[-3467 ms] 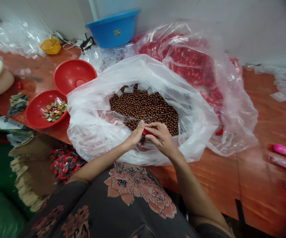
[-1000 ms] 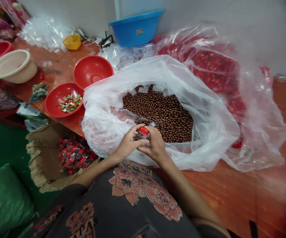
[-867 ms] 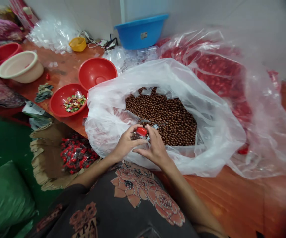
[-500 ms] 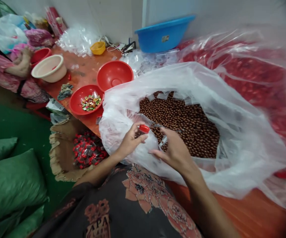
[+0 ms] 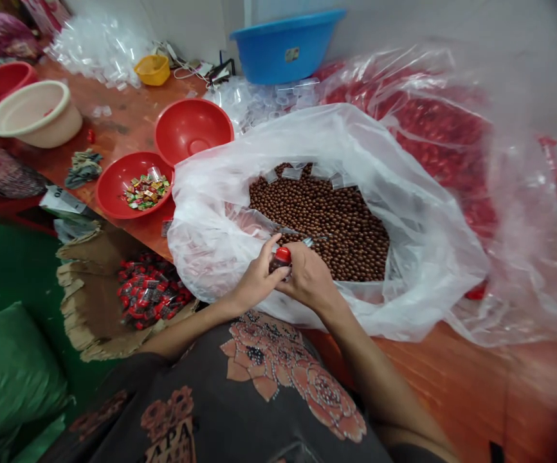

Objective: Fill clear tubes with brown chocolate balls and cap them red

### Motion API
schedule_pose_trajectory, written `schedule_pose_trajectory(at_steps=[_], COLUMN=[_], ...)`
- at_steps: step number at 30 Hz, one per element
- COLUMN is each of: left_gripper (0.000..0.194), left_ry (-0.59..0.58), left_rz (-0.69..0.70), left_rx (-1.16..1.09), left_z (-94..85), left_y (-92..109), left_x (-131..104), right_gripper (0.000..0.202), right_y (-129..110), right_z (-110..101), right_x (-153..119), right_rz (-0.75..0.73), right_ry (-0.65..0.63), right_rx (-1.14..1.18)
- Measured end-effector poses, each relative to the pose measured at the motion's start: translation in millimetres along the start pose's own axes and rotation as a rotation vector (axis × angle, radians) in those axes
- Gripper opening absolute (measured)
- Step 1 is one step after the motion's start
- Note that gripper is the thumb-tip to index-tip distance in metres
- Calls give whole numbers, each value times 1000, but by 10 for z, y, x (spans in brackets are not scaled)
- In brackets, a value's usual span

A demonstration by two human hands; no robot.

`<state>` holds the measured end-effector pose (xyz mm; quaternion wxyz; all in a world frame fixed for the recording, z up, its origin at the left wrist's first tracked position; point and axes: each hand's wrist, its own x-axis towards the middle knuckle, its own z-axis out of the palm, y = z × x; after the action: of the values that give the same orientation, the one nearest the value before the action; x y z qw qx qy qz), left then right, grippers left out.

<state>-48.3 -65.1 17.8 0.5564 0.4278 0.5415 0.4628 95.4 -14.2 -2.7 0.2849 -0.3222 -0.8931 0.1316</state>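
From where I stand, the one thing to watch is the little red-capped container (image 5: pixel 282 255), near the middle of the frame, caught between both hands. The left hand (image 5: pixel 255 280) has it from the left, thumb and fingers closed about its dark lower part with hardly any opening. The right hand (image 5: pixel 309 278) is curled in close on the right side, right up by the cap; its fingertips are mostly out of sight, so I can't tell how firmly they grip, or whether they hold something else too. The cap sits uppermost, and the container's long axis seems to lean a bit, its body running down and left toward the left palm. Neither hand is clearly nearer. Just beyond lie the brown balls (image 5: pixel 336 235) in the big white plastic bag (image 5: pixel 211 238), right of centre.
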Motion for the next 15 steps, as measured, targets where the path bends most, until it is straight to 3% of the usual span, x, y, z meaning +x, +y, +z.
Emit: schedule_pose_trajectory(at_steps=[3,11,15], left_gripper=[74,71,54], left_ry=[-6,-22,48], left_rz=[3,12,51], left_rx=[25,23,16], left_z=[-2,6,-83], left_y=[-17,-89,-49], left_x=[-17,-58,-18], right_gripper=[35,43,72], right_y=[1,25,-56], right_z=[22,186,93], right_x=[-17,-138,-100], right_rz=[-15,-15,23], right_ry=[2,9,-47], right_rx=[-40,-62,12])
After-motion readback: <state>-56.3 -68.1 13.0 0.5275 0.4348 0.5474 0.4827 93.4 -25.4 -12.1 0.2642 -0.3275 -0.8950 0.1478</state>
